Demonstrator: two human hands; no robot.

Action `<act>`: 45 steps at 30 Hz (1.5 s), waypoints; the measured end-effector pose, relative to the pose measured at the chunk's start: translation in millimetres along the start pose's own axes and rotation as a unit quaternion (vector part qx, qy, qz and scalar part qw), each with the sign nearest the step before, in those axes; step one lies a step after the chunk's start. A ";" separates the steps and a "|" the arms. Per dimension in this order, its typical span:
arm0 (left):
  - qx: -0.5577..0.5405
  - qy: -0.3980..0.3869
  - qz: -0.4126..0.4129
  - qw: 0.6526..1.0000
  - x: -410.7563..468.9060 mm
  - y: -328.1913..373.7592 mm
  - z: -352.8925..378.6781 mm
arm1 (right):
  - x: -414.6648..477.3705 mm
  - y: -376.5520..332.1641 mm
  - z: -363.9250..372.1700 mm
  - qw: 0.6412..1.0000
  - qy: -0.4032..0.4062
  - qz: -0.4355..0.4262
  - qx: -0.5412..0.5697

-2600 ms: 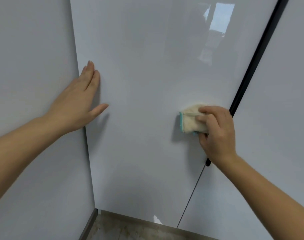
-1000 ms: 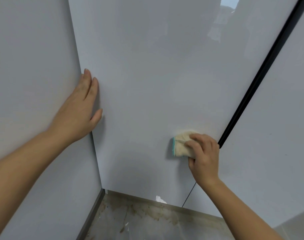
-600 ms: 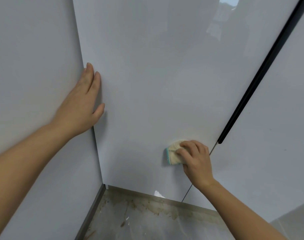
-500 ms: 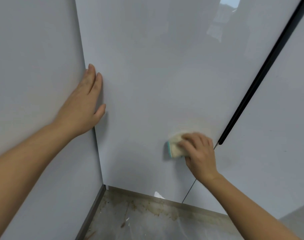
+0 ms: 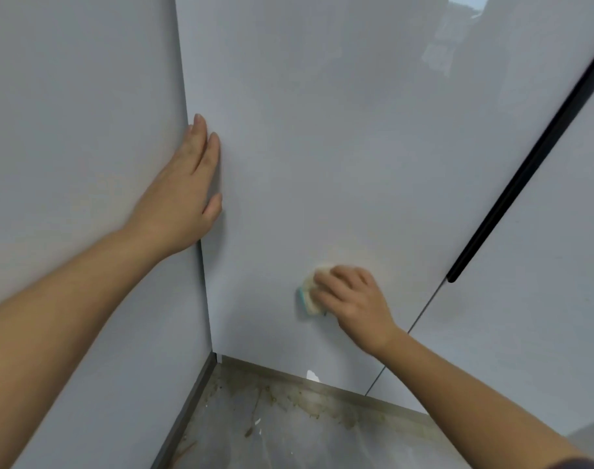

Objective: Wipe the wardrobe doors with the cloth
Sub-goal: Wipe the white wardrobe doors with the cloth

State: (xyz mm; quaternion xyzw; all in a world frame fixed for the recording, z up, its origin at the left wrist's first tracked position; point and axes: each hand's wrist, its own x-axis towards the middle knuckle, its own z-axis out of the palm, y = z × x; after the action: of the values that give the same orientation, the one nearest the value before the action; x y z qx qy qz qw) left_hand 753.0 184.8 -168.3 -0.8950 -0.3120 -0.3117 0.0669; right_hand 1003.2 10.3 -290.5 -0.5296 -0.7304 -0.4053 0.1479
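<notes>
My right hand (image 5: 353,299) gripped the soft, light cloth (image 5: 309,298), bunched against the slick wardrobe door (image 5: 322,147); my left hand (image 5: 183,201) pressed flat, fingers straight.

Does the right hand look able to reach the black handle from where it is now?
Probably yes. The right hand, pressing the cloth on the door, is a little left of the black handle, with only bare panel between them.

Soft, even light fills the view. The glossy pale grey wardrobe door (image 5: 322,147) carries a bright window reflection (image 5: 458,25) near its upper right corner. Faint shadows lie on it beside the left hand (image 5: 183,198) and the blurred right hand (image 5: 353,299).
</notes>
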 end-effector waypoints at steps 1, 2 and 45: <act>0.000 0.000 0.001 1.000 0.2 -0.2 0.5 | -6.0 -3.4 5.9 0.999 -0.036 -0.033 -0.013; 0.001 -0.001 0.000 1.000 -0.1 -0.8 1.1 | -7.5 -4.8 8.9 0.996 -0.060 -0.058 -0.022; -0.260 0.094 -0.103 0.955 -11.9 -1.6 0.5 | 117.4 -33.1 35.9 0.992 0.090 -0.075 0.050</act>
State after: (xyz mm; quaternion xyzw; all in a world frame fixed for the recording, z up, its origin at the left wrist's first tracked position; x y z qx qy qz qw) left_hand 745.0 180.0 -176.0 -0.8110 -0.3032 -0.4699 -0.1720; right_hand 934.9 110.2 -251.7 -0.4270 -0.7710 -0.4239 0.2086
